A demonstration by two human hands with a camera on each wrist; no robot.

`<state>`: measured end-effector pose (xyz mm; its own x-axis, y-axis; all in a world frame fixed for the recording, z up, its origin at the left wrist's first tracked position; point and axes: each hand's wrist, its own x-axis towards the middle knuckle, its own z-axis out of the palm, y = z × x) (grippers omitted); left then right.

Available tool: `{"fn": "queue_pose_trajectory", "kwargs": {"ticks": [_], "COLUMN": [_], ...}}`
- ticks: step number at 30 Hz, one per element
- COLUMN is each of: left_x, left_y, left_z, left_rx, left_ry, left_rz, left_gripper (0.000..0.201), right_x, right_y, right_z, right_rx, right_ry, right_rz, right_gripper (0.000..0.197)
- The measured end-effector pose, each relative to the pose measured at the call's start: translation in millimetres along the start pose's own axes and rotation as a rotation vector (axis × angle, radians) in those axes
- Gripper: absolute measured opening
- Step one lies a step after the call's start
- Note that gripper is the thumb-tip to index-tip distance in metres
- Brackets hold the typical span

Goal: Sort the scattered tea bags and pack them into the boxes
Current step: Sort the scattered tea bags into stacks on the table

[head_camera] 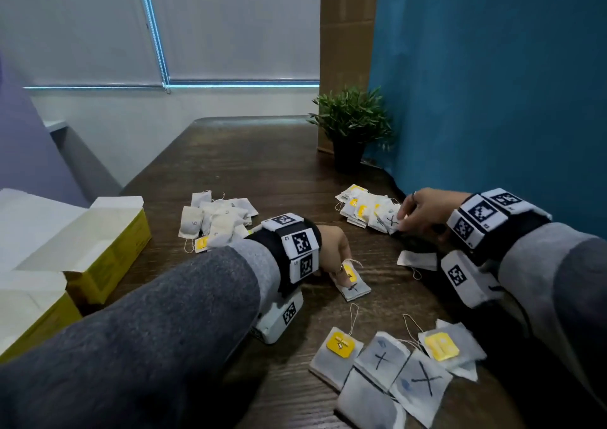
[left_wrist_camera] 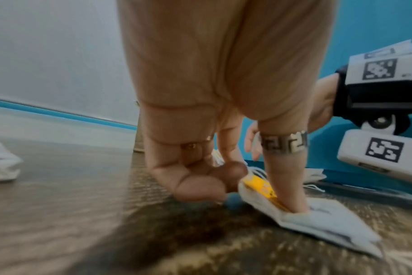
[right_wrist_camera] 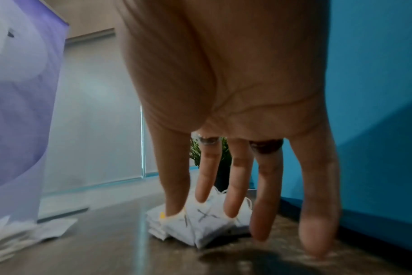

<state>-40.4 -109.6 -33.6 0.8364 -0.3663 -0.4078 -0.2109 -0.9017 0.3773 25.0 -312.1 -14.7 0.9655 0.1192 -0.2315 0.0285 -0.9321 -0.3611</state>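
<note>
My left hand [head_camera: 340, 266] pinches a small stack of tea bags [head_camera: 356, 289] lying mid-table; in the left wrist view a ringed finger [left_wrist_camera: 287, 186] presses down on the stack [left_wrist_camera: 329, 225] beside its yellow tag [left_wrist_camera: 259, 184], with the other fingers curled at its edge. My right hand [head_camera: 407, 216] reaches with straight fingers to a pile of X-marked tea bags [head_camera: 368, 211], and its fingertips [right_wrist_camera: 176, 204] rest on that pile [right_wrist_camera: 200, 223]. A pile of plain white tea bags [head_camera: 216, 220] lies left of centre. Several more bags [head_camera: 394, 369] are spread at the front edge.
Two open yellow boxes [head_camera: 111, 257] [head_camera: 36, 323] stand at the left edge, lids up. A potted plant [head_camera: 351, 126] stands at the back by a blue curtain [head_camera: 492, 83]. A single loose tea bag [head_camera: 417, 259] lies under my right wrist.
</note>
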Motion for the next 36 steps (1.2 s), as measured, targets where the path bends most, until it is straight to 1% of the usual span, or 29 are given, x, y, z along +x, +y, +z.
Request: {"fn": "queue_pose_trajectory", "kwargs": {"ticks": [2,4,5,7,10,11,13,15,16,18,19,20,21,22,23,25,26,27,28,30,31,33,34,36], "left_x": [-4.9,-12.3,-16.3,-24.7,-43.9,-51.3,-65.5,-77.7,-83.0,-91.5,-94.2,-96.5,-98.3,-99.8,-101.2,-102.2,-103.3,-104.2,-105.5,-102.1,-99.2,-91.7,-89.1,-82.0], "left_y": [-2.3,-7.7,-12.1,-22.9,-38.5,-43.7,-52.7,-60.3,-62.7,-64.8,-65.7,-66.0,-66.1,-65.3,-63.6,-55.5,-48.4,-40.8,-33.1,-19.1,-13.7,-5.3,-0.5,6.0], "left_z": [-1.1,-3.2,-4.6,-5.1,-2.4,-1.7,-1.1,-0.1,0.5,2.1,3.3,4.1,4.4,4.9,5.8,9.0,11.8,15.2,18.8,27.3,32.1,40.1,42.6,44.0], "left_rx": [0.067,0.053,-0.005,-0.231,-0.643,-0.748,-0.950,-1.140,-1.204,-1.316,-1.380,-1.441,-1.480,-1.492,-1.472,-1.355,-1.228,-1.034,-0.779,-0.325,-0.170,0.094,0.189,0.256], "left_ry": [0.034,0.091,0.124,0.177,0.259,0.294,0.353,0.358,0.356,0.363,0.362,0.352,0.334,0.303,0.267,0.193,0.157,0.128,0.094,0.001,-0.027,-0.024,-0.012,-0.035], "left_rz": [-0.003,-0.010,-0.013,-0.002,0.089,0.113,0.150,0.168,0.171,0.164,0.149,0.129,0.109,0.091,0.077,0.054,0.041,0.023,0.015,0.031,0.030,0.021,0.017,0.024], "left_gripper": [0.023,0.024,0.024,0.019,0.017,0.016,0.018,0.023,0.027,0.034,0.036,0.037,0.036,0.034,0.031,0.022,0.015,0.007,0.006,0.012,0.020,0.040,0.046,0.049], "right_x": [-9.1,-17.9,-20.5,-25.6,-32.3,-33.9,-39.0,-45.0,-49.7,-61.1,-66.3,-71.8,-76.9,-82.3,-86.7,-93.3,-95.9,-98.5,-100.5,-105.2,-108.0,-112.1,-113.6,-114.4], "right_y": [4.5,6.7,7.7,8.7,4.5,1.7,-5.6,-15.8,-22.6,-36.4,-41.9,-47.1,-50.8,-53.9,-56.0,-56.1,-54.8,-53.6,-53.0,-53.8,-55.5,-58.4,-59.2,-58.7], "right_z": [4.8,11.8,15.0,19.9,19.6,18.1,14.2,13.3,15.0,21.1,24.1,26.4,27.8,29.5,31.2,34.3,36.2,37.4,37.9,39.5,41.8,49.8,54.3,61.2], "right_rx": [-0.070,-0.104,-0.108,-0.113,-0.220,-0.250,-0.216,-0.054,0.081,0.473,0.675,0.810,0.869,0.881,0.866,0.770,0.677,0.539,0.372,0.102,-0.009,-0.222,-0.289,-0.345], "right_ry": [-0.106,-0.187,-0.210,-0.242,-0.255,-0.244,-0.170,-0.109,-0.120,-0.230,-0.293,-0.337,-0.355,-0.362,-0.357,-0.356,-0.387,-0.436,-0.488,-0.602,-0.637,-0.629,-0.613,-0.602], "right_rz": [0.045,0.077,0.084,0.074,-0.018,-0.064,-0.169,-0.280,-0.329,-0.416,-0.420,-0.417,-0.426,-0.443,-0.454,-0.419,-0.406,-0.398,-0.391,-0.372,-0.352,-0.348,-0.359,-0.384], "right_gripper": [0.036,0.045,0.048,0.046,0.025,0.021,0.021,0.022,0.022,0.021,0.021,0.022,0.024,0.024,0.024,0.023,0.024,0.026,0.028,0.032,0.034,0.039,0.039,0.034]}}
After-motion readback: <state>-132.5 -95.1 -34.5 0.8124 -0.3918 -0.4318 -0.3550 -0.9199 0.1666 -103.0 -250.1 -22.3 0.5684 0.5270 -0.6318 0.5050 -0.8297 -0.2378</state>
